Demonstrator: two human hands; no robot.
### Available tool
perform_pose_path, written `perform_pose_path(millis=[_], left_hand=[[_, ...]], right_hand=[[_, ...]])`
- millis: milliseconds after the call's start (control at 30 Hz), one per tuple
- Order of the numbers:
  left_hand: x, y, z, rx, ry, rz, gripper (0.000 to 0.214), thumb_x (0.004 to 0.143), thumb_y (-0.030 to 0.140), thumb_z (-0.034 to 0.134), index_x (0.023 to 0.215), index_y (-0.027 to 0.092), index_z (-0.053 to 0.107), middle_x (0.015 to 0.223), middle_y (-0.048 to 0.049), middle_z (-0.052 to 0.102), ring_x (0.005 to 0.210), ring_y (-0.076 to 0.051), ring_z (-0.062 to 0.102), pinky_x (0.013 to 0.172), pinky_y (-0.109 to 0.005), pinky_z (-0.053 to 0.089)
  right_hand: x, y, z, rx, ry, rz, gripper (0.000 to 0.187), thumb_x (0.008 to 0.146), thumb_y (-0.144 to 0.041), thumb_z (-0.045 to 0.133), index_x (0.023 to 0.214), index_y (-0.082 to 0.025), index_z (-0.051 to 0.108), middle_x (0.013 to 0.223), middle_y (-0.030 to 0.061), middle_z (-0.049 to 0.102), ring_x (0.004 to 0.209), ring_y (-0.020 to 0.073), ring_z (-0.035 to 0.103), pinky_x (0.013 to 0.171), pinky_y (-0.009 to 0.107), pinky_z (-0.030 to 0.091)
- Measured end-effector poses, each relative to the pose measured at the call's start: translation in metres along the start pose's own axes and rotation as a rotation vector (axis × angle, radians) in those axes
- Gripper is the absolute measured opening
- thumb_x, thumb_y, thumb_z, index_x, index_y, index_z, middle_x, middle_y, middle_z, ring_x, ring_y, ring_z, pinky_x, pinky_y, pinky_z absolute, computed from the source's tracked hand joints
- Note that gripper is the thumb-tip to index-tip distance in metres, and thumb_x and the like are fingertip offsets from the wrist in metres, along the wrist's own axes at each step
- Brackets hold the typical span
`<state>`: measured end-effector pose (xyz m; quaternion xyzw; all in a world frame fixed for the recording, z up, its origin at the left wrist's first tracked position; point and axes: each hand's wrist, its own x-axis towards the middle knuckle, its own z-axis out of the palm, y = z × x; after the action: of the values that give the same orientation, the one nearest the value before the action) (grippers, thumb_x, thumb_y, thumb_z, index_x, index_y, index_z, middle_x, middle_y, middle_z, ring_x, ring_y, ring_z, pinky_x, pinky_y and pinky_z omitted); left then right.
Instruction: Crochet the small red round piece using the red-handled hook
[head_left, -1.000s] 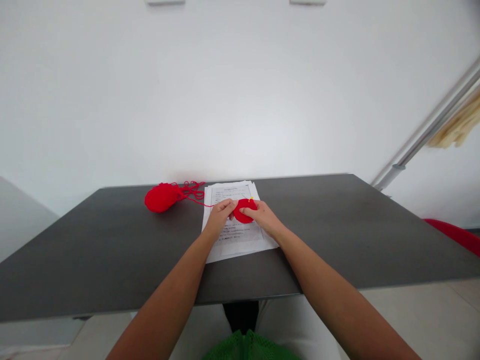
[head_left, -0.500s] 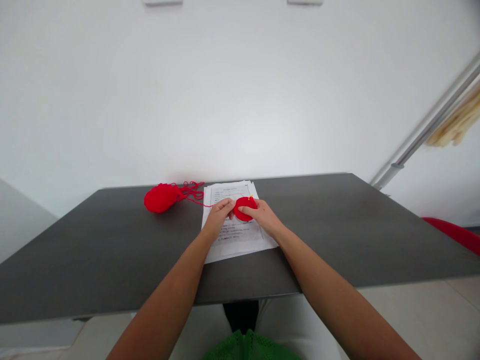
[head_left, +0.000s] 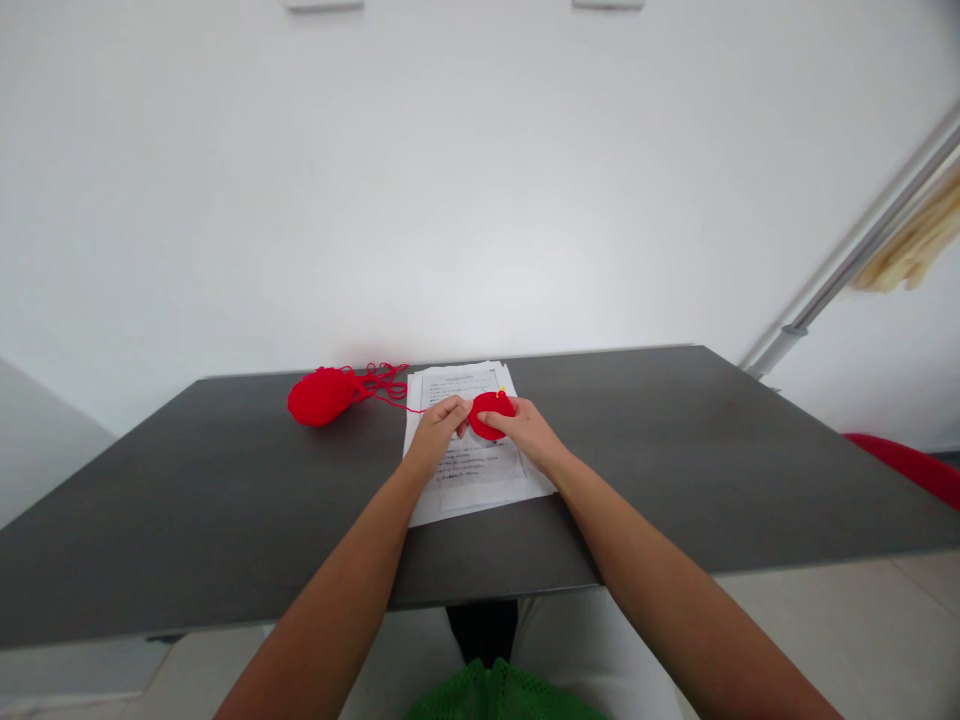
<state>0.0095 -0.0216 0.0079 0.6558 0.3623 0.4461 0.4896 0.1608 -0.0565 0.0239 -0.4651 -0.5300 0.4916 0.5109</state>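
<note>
A round, flat red piece that looks crocheted point(head_left: 489, 428) is held up over printed sheets of paper point(head_left: 480, 490). My right hand point(head_left: 525, 428) grips it from the right, thumb lying across its front. At the piece's left edge, my left hand point(head_left: 441, 430) is closed in a pinch; whether a hook is between its fingers is too small to tell. A small yellow bit, perhaps a stitch marker point(head_left: 502, 392), sits on the top edge. Red yarn point(head_left: 397, 404) runs from my left hand to a red ball of yarn point(head_left: 321, 397) at the left.
The dark grey table point(head_left: 675, 470) stands against a white wall point(head_left: 480, 200). Loose loops of yarn point(head_left: 384, 380) lie between the ball and the papers. Right of the table are a red curved object point(head_left: 900, 462) and a slanted metal pole point(head_left: 847, 275).
</note>
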Motion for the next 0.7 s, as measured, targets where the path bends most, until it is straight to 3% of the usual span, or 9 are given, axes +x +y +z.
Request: perform_pose_path(millis=[200,467,700], left_hand=[[-0.001,0.004,0.001,0.031,0.004,0.014,0.032,0.081,0.04,0.051,0.057,0.019,0.048,0.051,0.0035,0.046,0.053,-0.011,0.039,0.056,-0.025,0.031],[-0.003,0.011,0.004,0.037,0.003,0.014,0.022,0.078,0.036,0.053,0.062,0.02,0.052,0.054,0.0035,0.048,0.056,-0.012,0.042,0.061,-0.026,0.036],[-0.003,0.01,0.003,0.031,0.005,0.012,0.019,0.076,0.035,0.054,0.065,0.02,0.054,0.056,0.0029,0.049,0.058,-0.013,0.043,0.061,-0.026,0.037]], right_hand=[[-0.001,0.0,0.0,-0.028,0.005,-0.004,0.022,0.063,-0.033,0.064,0.069,-0.012,0.063,0.061,0.0004,0.06,0.057,0.0119,0.052,0.057,0.025,0.04],[0.002,0.0,0.001,-0.109,0.105,-0.025,0.014,0.061,-0.028,0.062,0.062,-0.014,0.059,0.055,-0.0021,0.054,0.053,0.0105,0.046,0.054,0.024,0.036],[0.002,0.001,-0.001,-0.087,0.08,-0.019,0.019,0.062,-0.032,0.063,0.066,-0.014,0.061,0.058,-0.0008,0.057,0.055,0.0114,0.049,0.056,0.025,0.038]])
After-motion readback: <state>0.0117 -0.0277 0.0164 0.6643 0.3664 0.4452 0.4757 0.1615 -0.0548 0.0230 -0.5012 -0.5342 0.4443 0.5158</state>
